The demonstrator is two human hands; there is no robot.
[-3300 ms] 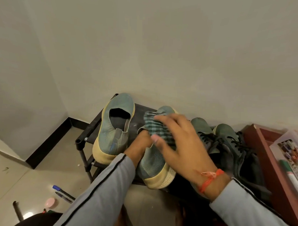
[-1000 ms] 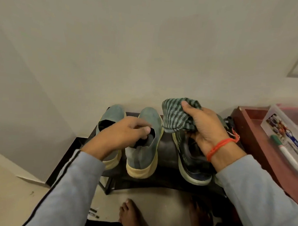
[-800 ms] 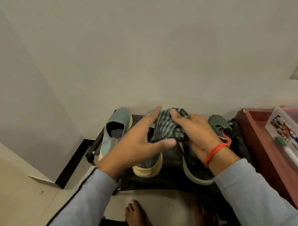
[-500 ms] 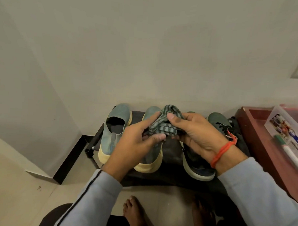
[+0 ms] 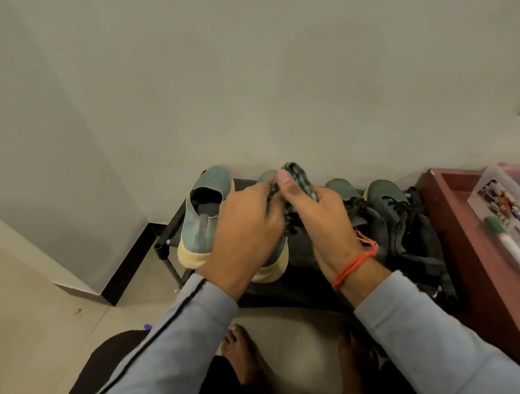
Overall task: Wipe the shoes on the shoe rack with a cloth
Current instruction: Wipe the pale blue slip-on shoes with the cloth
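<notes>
A bunched green striped cloth is held up between both hands above the shoe rack. My left hand grips its left side and my right hand pinches it with the thumb on top. Two teal slip-on shoes with cream soles stand on the rack: one at the left in full view, the other mostly hidden behind my left hand. Two dark green lace-up shoes stand to the right.
A reddish-brown wooden unit stands right of the rack, with a clear plastic box and a marker on it. The wall rises right behind the rack. My bare feet are on the tiled floor in front.
Both hands left the shoes and came together on the cloth. The cloth has been gathered from a loose spread into a tight bundle held higher between them.
</notes>
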